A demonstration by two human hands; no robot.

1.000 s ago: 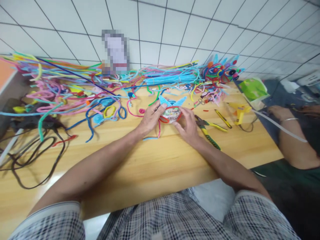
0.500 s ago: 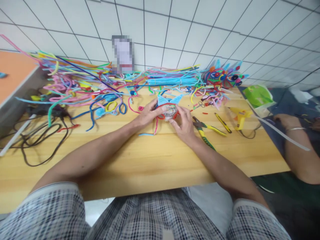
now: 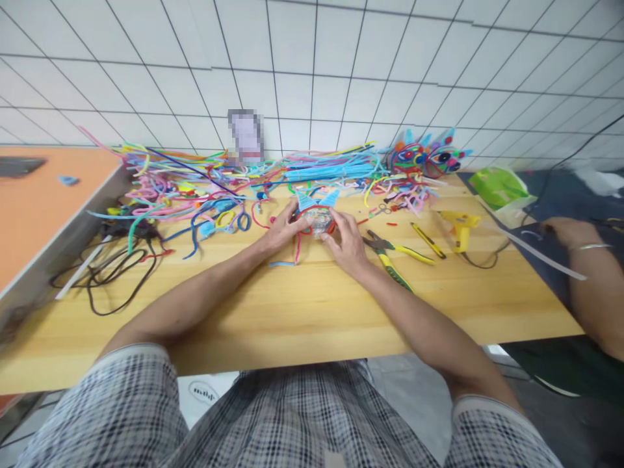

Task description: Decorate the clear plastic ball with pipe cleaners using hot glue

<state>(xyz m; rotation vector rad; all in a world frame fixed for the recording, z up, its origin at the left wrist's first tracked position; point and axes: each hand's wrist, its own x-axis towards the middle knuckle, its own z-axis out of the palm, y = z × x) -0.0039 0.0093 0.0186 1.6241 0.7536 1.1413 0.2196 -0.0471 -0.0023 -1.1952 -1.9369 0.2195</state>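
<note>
Between my two hands is a small pipe-cleaner animal head [image 3: 320, 223] with two pointed light-blue ears, a red band and a shiny, see-through-looking middle. My left hand [image 3: 285, 232] grips its left edge, the thumb lying across the front. On the opposite edge, my right hand [image 3: 348, 242] has its fingers curled round the side. My hands hide both sides of the head. A pink pipe cleaner [image 3: 298, 250] hangs or lies just below it, by a short blue piece [image 3: 281, 264] on the table. Pliers [image 3: 390, 253] with yellow-green handles lie right of my right hand.
Heaped pipe cleaners [image 3: 170, 188] and a light-blue bundle [image 3: 331, 171] line the wall. Finished colourful heads [image 3: 443, 157] stand at the back right. A yellow utility knife [image 3: 428, 240] and glue gun [image 3: 459, 229] lie right. Black cable [image 3: 114, 286] coils left. Another person's arm [image 3: 589, 273] is far right.
The camera view has tilted and shifted, so the table appears moved slightly. Both hands keep their hold on the pipe-cleaner head, with hardly any change in grip.
</note>
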